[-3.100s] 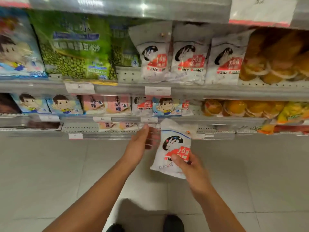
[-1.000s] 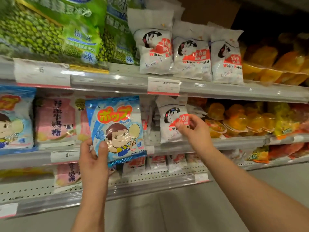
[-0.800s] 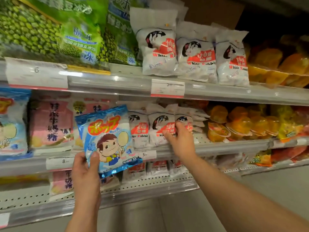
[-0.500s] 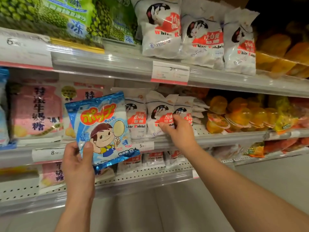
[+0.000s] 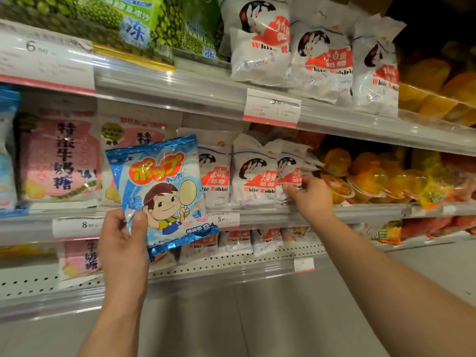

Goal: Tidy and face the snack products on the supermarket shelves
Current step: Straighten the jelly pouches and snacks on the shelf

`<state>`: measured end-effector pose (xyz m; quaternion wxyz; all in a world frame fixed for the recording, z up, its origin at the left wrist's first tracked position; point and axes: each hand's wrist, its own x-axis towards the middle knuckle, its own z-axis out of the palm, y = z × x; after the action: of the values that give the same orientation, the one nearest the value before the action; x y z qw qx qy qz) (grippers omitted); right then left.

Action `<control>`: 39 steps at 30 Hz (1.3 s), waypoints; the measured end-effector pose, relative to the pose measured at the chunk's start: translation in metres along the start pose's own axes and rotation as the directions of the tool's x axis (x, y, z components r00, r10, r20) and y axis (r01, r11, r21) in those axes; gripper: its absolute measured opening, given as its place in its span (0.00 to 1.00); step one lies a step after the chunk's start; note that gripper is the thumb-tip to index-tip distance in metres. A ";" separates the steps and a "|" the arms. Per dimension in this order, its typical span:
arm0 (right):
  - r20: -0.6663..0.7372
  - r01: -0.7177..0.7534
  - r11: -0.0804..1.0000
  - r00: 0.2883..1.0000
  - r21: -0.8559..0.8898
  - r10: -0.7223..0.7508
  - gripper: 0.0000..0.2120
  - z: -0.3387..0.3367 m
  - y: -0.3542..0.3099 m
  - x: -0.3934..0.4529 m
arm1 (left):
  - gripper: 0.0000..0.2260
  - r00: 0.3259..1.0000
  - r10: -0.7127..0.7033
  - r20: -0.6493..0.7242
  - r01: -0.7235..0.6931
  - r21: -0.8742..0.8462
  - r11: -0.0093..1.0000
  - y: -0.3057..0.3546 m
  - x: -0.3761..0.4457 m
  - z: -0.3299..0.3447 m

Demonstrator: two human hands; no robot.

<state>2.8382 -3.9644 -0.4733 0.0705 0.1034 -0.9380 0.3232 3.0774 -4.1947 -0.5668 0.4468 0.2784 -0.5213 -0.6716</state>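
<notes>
At lower left of the frame the left hand (image 5: 123, 243) keeps its grip on the blue lollipop bag (image 5: 161, 189), thumb pressed on the front, holding it upright in front of the pink candy bags (image 5: 58, 158) much as half a second ago. At centre right the right hand (image 5: 310, 195) has stayed on the middle shelf (image 5: 360, 211), its fingers curled onto the lower edge of the rightmost white rabbit bag (image 5: 291, 171). That bag now stands closer against its two neighbours (image 5: 253, 173), the three facing forward in a row.
</notes>
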 end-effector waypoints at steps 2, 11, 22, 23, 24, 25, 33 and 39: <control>-0.075 0.075 0.996 0.994 -0.056 -0.079 0.13 0.005 0.004 -0.008 | 0.05 1.000 0.002 -0.004 -0.002 0.003 1.000 0.002 0.000 0.000; -0.110 0.100 0.981 0.987 -0.166 -0.120 0.28 -0.027 -0.019 -0.045 | 0.04 1.000 0.005 -0.005 -0.005 0.011 1.000 0.015 -0.005 0.003; 0.385 0.295 0.911 0.836 0.288 -0.392 0.24 0.003 -0.082 -0.144 | 0.04 0.997 -0.064 0.040 0.064 -0.008 0.998 0.020 -0.015 0.002; 0.399 0.271 0.910 0.832 0.313 -0.385 0.25 0.008 -0.087 -0.143 | 0.04 0.997 -0.056 0.051 0.057 -0.019 0.998 0.021 -0.018 0.002; 0.401 0.251 0.904 0.831 0.346 -0.385 0.23 0.012 -0.092 -0.142 | 0.06 0.996 -0.051 0.067 0.054 -0.042 0.998 0.024 -0.021 0.003; 0.396 0.237 0.896 0.833 0.376 -0.387 0.19 0.016 -0.098 -0.140 | 0.08 0.995 -0.043 0.086 0.049 -0.068 0.996 0.027 -0.023 0.004; 0.310 0.218 0.831 0.855 0.511 -0.415 0.13 0.044 -0.120 -0.145 | 0.09 0.990 -0.026 0.141 0.026 0.001 1.000 0.093 -0.019 -0.022; 0.295 0.310 0.767 0.791 0.561 -0.536 0.13 0.037 -0.145 -0.167 | 0.06 0.953 0.278 -0.117 -0.225 0.340 0.913 0.152 -0.021 -0.070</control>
<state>3.0324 -4.0747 -0.4496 -0.0978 0.4021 -0.7671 0.4903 3.1930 -4.2162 -0.4461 0.5191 0.3321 -0.6174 -0.4890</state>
